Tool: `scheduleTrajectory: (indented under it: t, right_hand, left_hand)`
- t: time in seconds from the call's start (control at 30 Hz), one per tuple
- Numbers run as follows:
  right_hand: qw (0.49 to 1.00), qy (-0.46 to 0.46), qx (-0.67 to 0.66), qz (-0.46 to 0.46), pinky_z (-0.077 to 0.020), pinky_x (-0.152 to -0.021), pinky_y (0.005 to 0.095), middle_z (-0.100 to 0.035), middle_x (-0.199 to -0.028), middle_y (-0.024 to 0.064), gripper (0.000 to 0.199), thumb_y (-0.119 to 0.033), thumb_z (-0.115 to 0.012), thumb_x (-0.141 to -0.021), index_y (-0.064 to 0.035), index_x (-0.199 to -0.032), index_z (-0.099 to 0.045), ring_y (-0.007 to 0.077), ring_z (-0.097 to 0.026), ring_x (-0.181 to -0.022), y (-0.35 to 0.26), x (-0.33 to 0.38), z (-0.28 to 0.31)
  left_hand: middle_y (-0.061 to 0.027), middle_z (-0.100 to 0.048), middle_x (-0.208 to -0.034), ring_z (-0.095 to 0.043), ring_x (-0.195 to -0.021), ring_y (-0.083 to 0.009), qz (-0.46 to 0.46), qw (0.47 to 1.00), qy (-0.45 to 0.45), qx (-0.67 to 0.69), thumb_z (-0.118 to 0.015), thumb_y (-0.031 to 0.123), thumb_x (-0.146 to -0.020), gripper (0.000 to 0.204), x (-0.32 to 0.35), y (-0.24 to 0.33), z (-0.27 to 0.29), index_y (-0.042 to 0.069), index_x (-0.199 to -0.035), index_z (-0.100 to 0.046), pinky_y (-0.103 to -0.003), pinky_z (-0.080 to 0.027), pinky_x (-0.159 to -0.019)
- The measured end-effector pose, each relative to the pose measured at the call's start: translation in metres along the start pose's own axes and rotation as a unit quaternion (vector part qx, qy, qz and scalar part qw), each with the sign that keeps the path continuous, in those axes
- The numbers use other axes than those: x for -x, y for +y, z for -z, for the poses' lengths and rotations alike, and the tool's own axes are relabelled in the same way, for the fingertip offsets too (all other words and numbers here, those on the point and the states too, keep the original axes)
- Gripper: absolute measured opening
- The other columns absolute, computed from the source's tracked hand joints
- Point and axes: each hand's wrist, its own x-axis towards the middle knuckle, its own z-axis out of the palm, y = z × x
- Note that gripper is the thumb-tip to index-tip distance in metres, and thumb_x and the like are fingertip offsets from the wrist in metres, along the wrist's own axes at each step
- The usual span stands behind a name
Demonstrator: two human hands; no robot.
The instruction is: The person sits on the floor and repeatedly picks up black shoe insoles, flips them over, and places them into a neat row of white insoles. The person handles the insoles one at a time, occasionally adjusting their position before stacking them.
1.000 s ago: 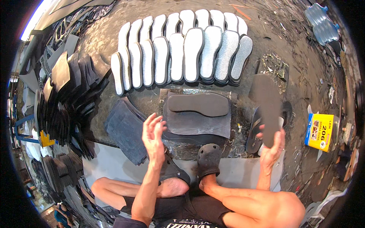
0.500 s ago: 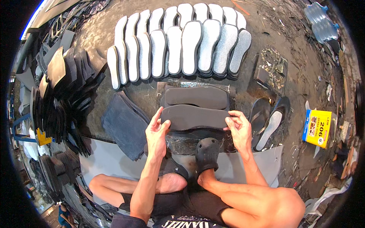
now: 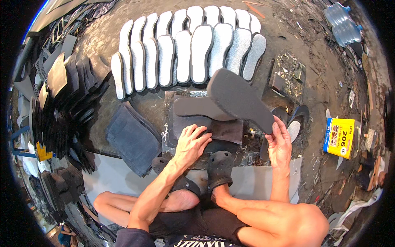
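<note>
My right hand point(image 3: 280, 142) grips a dark grey shoe sole point(image 3: 242, 99) by its narrow end. The sole is raised and tilted, its broad end pointing up and left. My left hand point(image 3: 192, 143) is bent over the near side of a work board, fingers curled against something dark that I cannot make out. Beneath the raised sole, a second dark sole point(image 3: 197, 108) lies across the board, partly covered from view. A thin dark sheet point(image 3: 230, 131) lies just right of my left fingers.
Two rows of white-topped soles point(image 3: 166, 61) stand at the back. Stacked dark sheets point(image 3: 132, 138) lie left of the board, beyond them a heap of black cut pieces point(image 3: 70, 107). On the right are sandals point(image 3: 293, 128), a yellow tin point(image 3: 342, 138) and a scrap-covered block point(image 3: 290, 76).
Both hands held the sole level over the board. My left hand has let go and moved down and right onto the board; my right has swung the sole up and right.
</note>
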Motion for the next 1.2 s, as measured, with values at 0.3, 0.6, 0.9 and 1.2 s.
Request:
scheduleTrajectory:
  t: [0.3,0.6,0.9,1.2]
  right_hand:
    - [1.000,-0.004,0.004,0.028,-0.0662,-0.078,0.0253,-0.071,-0.110,-0.0031,0.038,-0.015,-0.075,-0.108,-0.0016,-0.144,-0.068,0.0046,-0.070,-0.092,-0.010,-0.009,-0.013]
    - [0.999,-0.022,0.030,0.030,-0.0660,-0.078,0.0270,-0.075,-0.113,0.0004,0.038,-0.015,-0.075,-0.108,-0.0027,-0.143,-0.068,0.0061,-0.071,-0.094,-0.003,-0.014,-0.007]
    - [0.970,-0.077,0.228,0.042,-0.0634,-0.076,0.0298,-0.077,-0.103,0.0054,0.036,-0.019,-0.076,-0.108,-0.0016,-0.139,-0.074,0.0099,-0.070,-0.089,0.052,-0.002,-0.018]
    - [0.925,-0.067,0.367,0.073,-0.0619,-0.075,0.0284,-0.073,-0.106,0.0089,0.039,-0.016,-0.083,-0.102,-0.0043,-0.139,-0.077,0.0131,-0.075,-0.081,0.072,-0.004,-0.027]
  left_hand:
    - [-0.0239,-0.081,-0.097,-0.076,-0.090,-0.0351,0.321,0.910,-0.146,0.216,-0.074,0.031,-0.103,0.036,-0.052,-0.015,0.020,-0.002,-0.111,-0.084,-0.045,-0.058,-0.086]
    - [-0.0206,-0.078,-0.118,-0.073,-0.118,-0.0290,0.230,0.938,-0.177,0.190,-0.074,0.038,-0.105,0.046,-0.039,-0.011,0.029,0.003,-0.133,-0.077,-0.045,-0.058,-0.100]
    - [-0.0111,-0.076,-0.130,-0.072,-0.112,-0.0144,0.443,0.698,0.201,0.526,-0.088,0.018,-0.099,0.054,0.020,-0.003,0.051,0.003,-0.147,-0.067,-0.033,-0.061,-0.095]
    - [-0.0103,-0.083,-0.115,-0.074,-0.099,-0.0104,0.501,0.739,0.256,0.371,-0.091,0.007,-0.094,0.043,0.042,-0.005,0.028,-0.005,-0.133,-0.078,-0.024,-0.060,-0.090]
